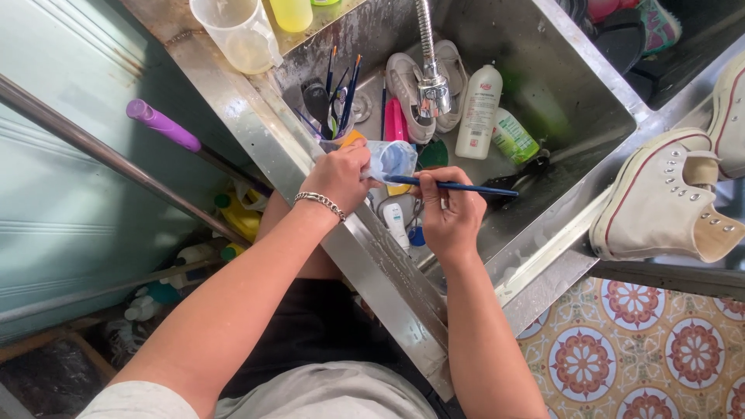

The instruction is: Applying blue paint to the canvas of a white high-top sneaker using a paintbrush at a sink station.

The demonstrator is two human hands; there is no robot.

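Below, a cluttered steel sink (543, 93) above patterned floor tiles (636, 349)

Colours we see around our hands at the steel sink

Our right hand (452, 217) pinches a dark blue paintbrush (458, 186); our left hand (340, 177), with a silver bracelet (320, 202) at its wrist, grips a pale blue-white cloth (390, 159). Beyond them lie grey-white shoes (427, 85), a white bottle (478, 112) and a green one (514, 136). Right of our right hand, a cream sneaker (660, 203) sits above orange floral tiles (632, 349).

Dull scuffed metal sink (559, 70), glossy plastic bottle (478, 112), matt canvas shoe (660, 202), smooth tiled floor (644, 349).
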